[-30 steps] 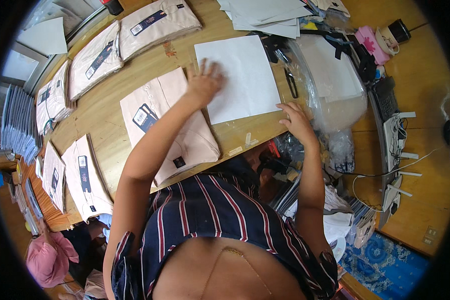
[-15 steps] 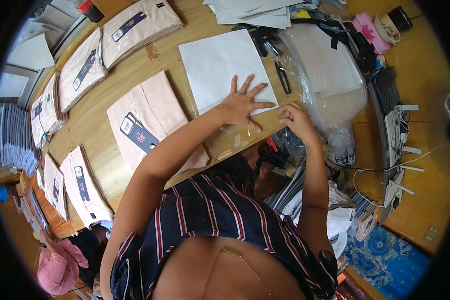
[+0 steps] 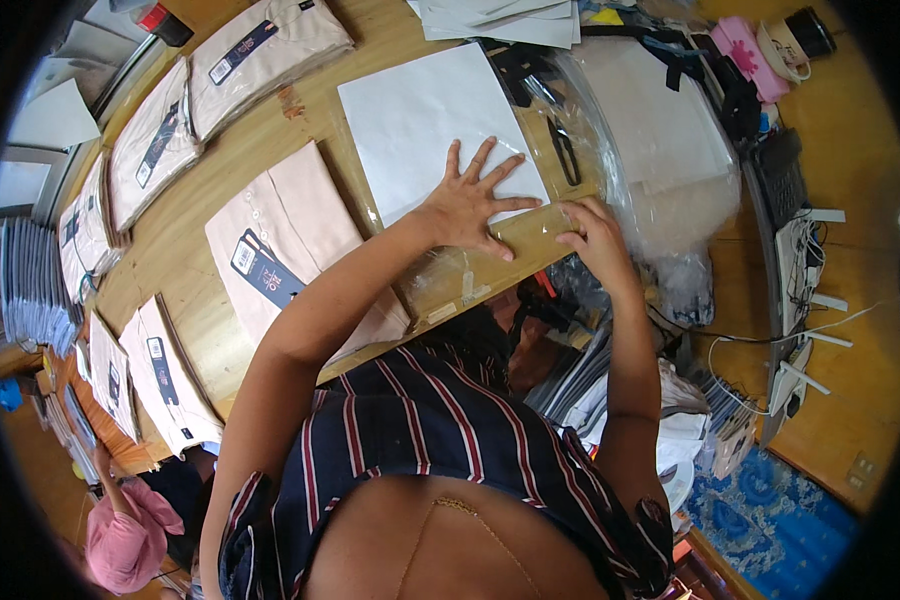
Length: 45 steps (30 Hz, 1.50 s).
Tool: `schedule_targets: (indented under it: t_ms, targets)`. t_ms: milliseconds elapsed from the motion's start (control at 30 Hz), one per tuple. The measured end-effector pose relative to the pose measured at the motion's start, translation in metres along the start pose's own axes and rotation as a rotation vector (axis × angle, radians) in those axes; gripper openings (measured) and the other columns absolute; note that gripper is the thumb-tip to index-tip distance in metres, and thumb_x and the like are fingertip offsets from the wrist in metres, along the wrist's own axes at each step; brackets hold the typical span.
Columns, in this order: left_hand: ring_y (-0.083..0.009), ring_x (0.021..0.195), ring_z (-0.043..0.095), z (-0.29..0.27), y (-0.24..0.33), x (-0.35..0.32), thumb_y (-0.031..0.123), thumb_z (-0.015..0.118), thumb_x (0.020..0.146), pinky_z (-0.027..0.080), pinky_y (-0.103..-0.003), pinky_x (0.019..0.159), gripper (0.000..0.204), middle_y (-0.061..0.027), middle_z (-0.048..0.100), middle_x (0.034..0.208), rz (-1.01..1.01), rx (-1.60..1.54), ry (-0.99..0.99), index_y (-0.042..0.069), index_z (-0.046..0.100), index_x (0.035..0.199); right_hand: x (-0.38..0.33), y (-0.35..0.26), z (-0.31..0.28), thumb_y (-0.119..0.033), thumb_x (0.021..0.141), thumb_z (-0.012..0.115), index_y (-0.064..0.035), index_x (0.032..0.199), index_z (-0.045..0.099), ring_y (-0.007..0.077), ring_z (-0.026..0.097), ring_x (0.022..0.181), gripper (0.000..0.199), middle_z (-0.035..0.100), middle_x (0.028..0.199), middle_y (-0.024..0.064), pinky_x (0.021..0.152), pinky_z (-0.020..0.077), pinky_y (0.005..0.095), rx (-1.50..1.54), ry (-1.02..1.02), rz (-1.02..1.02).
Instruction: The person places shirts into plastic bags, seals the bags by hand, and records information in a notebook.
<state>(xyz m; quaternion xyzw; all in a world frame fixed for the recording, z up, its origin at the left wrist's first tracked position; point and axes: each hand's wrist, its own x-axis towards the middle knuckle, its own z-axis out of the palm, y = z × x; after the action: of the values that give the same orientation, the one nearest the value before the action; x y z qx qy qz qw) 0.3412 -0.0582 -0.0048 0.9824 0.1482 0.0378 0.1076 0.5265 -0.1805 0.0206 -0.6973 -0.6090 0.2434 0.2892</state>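
Wooden table (image 3: 170,260) takes up most of the view, near edge slanting up to the right. Packed garments (image 3: 290,75), pale pink, in clear bags with dark tags, lie in piles along its upper left side. Clear plastic (image 3: 660,210) with white sheets in it at right. Folded garment (image 3: 315,215), pale pink, buttons showing, lies left of centre, partly under the left forearm. White sheet (image 3: 410,120) lies flat on the table right of the folded garment; clear film shows along its left and lower edges, can't tell if the sheet is in it or on top. Blue stack (image 3: 35,280) of folded pieces, far left. Left grip (image 3: 462,212) palm down on the sheet's lower right part, fingers fanned wide, thumb past the sheet's lower edge. Right grip (image 3: 597,242) at the table's near edge, just beside the sheet's lower right corner, fingers bent; can't tell if it pinches the film. Black snips (image 3: 564,155) right of the sheet, near it, apart. Dark blue tag (image 3: 265,268) on the folded garment.
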Motion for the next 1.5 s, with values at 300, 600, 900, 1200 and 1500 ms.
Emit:
schedule_targets:
  t_ms: [300,600,900,1200,1500]
  targets:
    - [-0.0391,0.125,-0.001,0.002,-0.001,0.000,0.075,0.048,0.051,0.003,-0.067,0.089,0.081,-0.0083,0.013,0.137,0.010,-0.015,0.015,0.038,0.036,0.122,0.006,0.010,0.009,0.005,0.064,0.059,-0.0008,0.089,0.059,0.0127,0.050,0.060,0.026,0.053,0.070,0.0056,0.055,0.0419,0.0249,0.224,0.009,0.255]
    - [-0.0394,0.124,-0.002,-0.001,0.000,0.002,0.075,0.050,0.049,0.003,-0.067,0.088,0.084,-0.0100,0.013,0.136,-0.011,-0.020,-0.054,0.038,0.034,0.122,-0.001,0.004,0.016,-0.001,0.065,0.061,-0.0008,0.086,0.059,0.0214,0.055,0.060,0.020,0.057,0.068,0.0102,0.059,0.0430,0.0290,-0.023,0.190,0.098]
    - [-0.0409,0.124,-0.005,-0.022,0.010,0.014,0.060,0.067,0.044,0.007,-0.070,0.086,0.091,-0.0091,0.005,0.138,-0.127,-0.068,-0.307,0.044,0.025,0.124,0.003,-0.003,0.023,-0.005,0.066,0.063,0.0004,0.074,0.059,0.0211,0.055,0.060,0.010,0.058,0.067,0.0104,0.059,0.0427,0.0293,0.011,0.213,0.368]
    - [-0.0466,0.121,-0.002,-0.040,0.029,0.039,0.049,0.073,0.045,0.025,-0.069,0.081,0.099,-0.0063,-0.002,0.138,-0.221,0.097,-0.574,0.047,0.015,0.125,-0.007,-0.004,0.021,0.000,0.065,0.057,0.0021,0.071,0.054,0.0261,0.052,0.074,0.007,0.053,0.076,0.0113,0.065,0.0409,0.0309,-0.038,0.278,0.009]
    - [-0.0460,0.121,-0.007,-0.041,0.026,0.037,0.049,0.075,0.043,0.024,-0.070,0.080,0.104,-0.0074,-0.006,0.138,-0.219,0.032,-0.593,0.045,0.013,0.127,-0.042,0.006,0.013,-0.001,0.068,0.057,-0.0025,0.082,0.052,0.0248,0.051,0.085,0.015,0.056,0.086,0.0063,0.076,0.0375,0.0335,0.237,0.172,-0.139]
